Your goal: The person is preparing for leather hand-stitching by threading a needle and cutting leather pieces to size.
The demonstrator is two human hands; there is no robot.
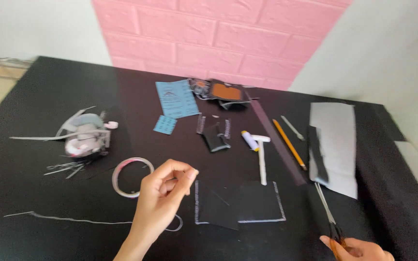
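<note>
Black counter (35,183) set against a pink brick-pattern wall panel (228,34). Left hand (163,191) raised over the front middle of the counter, thumb and forefinger pinched together at the tips, other fingers curled in; whatever is pinched is too fine to tell, possibly thread or a needle. Just right of that hand lies a black fabric piece (240,203), flat, edged with white stitching along its left side, bottom and right side. Right hand (359,249) at the lower right edge of view, closed round the orange handles of a pair of scissors (327,210); blades shut, pointing up toward a grey sheet (337,140) with a black strip on its left edge. A white thread strand (73,220) trails across the front left of the counter. A ring of coiled wire or cord (131,176) sits just beside the left hand. Farther left, a small heap of grey and white scraps (85,135) with metal pins beside it. Mid-counter: blue paper sheet (176,99), small blue card (165,124), a thread spool (249,140), a white seam-ripper-like tool (261,159), a yellow pencil (289,143). No true containers visible; an open dark pouch (223,92) near the wall, contents unclear.
</note>
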